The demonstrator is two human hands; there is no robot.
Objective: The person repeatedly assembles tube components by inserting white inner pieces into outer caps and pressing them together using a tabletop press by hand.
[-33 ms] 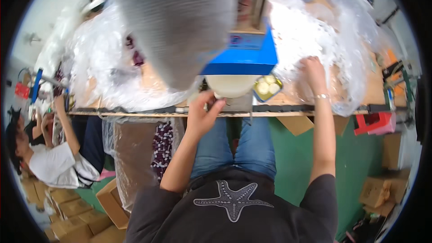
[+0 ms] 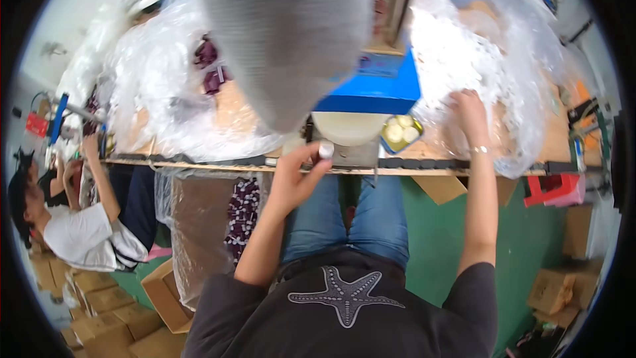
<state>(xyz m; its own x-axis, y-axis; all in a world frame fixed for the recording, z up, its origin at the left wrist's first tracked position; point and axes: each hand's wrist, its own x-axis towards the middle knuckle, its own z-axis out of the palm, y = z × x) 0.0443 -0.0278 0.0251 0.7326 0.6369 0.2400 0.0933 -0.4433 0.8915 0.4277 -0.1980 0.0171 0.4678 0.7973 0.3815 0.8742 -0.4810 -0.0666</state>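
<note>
My left hand [image 2: 298, 174] is in front of the blue machine [image 2: 381, 96], by its cream round part [image 2: 351, 128]. A small white cylindrical piece [image 2: 326, 150], like a cap, is pinched between its thumb and fingers. My right hand [image 2: 470, 116] rests at the near edge of a heap of small white pieces [image 2: 447, 53] on clear plastic. Its fingers are bent, and what they hold, if anything, I cannot make out. Between the hands sits a small tin [image 2: 402, 134] with several pale round pieces in it.
A grey cloth-covered shape [image 2: 285, 33] blocks much of the middle. Dark red pieces [image 2: 213, 69] lie among plastic at left; more with white ends fill a plastic-lined box [image 2: 244, 215] below the table edge [image 2: 199, 162]. A co-worker [image 2: 76, 225] sits at left. Cartons [image 2: 106, 331] stand behind.
The whole view has shifted slightly. My left hand has drawn the white piece a little away from the cream round part, toward me. My right hand stays at the white heap.
</note>
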